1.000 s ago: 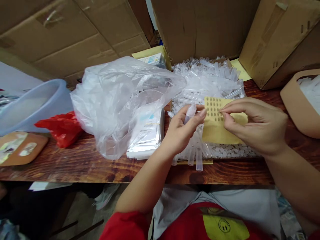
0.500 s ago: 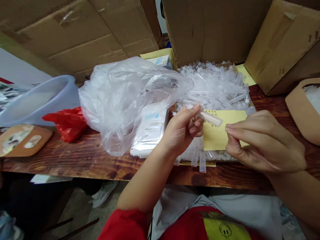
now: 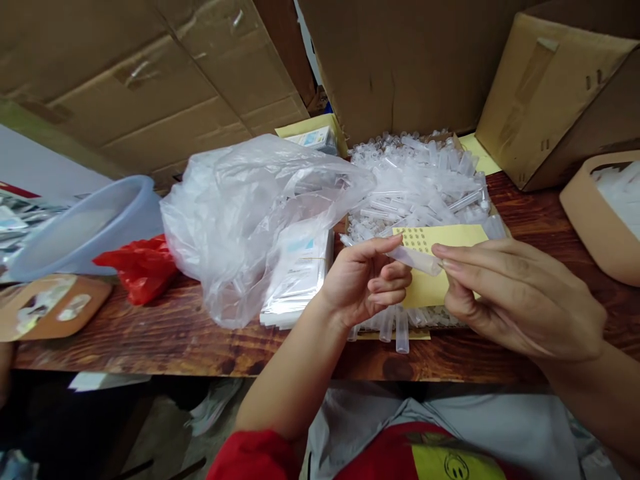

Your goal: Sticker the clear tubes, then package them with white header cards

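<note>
My left hand is closed on a translucent plastic tube, held between thumb and fingers and tilted down to the right. At the tube's right end are the pinched thumb and fingertips of my right hand; anything small between them is hidden. Under both hands lies a yellow sheet with rows of small dark printed marks. It rests on a heap of clear plastic tubes, and several more tubes stick out at the near edge.
Left of the heap are a banded stack of white packets, a crumpled clear plastic bag, a red bag and a blue basin. Cardboard boxes stand behind. A tan container is at right on the wooden table.
My right fingertips have come to the tube's end, where there was a gap before. The tube sits slightly lower in view, and the camera view has shifted a little.
</note>
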Demonstrator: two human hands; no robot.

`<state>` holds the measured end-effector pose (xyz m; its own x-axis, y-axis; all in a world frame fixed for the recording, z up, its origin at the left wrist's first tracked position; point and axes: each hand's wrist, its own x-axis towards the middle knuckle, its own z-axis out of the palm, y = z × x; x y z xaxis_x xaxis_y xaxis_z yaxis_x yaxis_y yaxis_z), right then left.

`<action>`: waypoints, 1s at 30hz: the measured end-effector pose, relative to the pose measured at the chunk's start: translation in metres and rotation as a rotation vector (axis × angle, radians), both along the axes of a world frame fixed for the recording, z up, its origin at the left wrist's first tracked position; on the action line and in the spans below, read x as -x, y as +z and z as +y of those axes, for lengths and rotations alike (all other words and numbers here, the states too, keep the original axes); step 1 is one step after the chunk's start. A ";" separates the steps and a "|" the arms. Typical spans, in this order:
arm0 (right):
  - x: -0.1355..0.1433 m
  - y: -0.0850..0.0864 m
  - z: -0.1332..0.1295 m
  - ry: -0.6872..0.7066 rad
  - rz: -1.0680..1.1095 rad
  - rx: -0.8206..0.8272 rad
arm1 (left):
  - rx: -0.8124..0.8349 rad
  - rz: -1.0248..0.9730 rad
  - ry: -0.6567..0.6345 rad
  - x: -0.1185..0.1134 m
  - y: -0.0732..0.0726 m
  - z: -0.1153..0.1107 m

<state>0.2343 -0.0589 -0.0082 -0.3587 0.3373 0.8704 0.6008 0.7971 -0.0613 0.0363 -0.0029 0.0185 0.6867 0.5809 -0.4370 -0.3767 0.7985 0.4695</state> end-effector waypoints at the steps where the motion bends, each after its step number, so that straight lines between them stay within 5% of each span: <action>1: 0.000 -0.001 0.000 0.006 -0.016 -0.001 | 0.010 0.002 -0.002 0.000 0.001 0.000; 18: 0.000 -0.001 0.002 0.096 -0.033 0.006 | 0.092 -0.026 -0.030 0.003 0.002 0.000; 30: 0.010 -0.005 0.008 0.017 -0.031 -0.051 | 0.103 0.013 -0.004 0.002 -0.003 0.003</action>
<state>0.2239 -0.0505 -0.0130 -0.3908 0.2868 0.8747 0.5882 0.8087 -0.0024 0.0345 0.0004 0.0156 0.6825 0.5302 -0.5031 -0.3681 0.8440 0.3901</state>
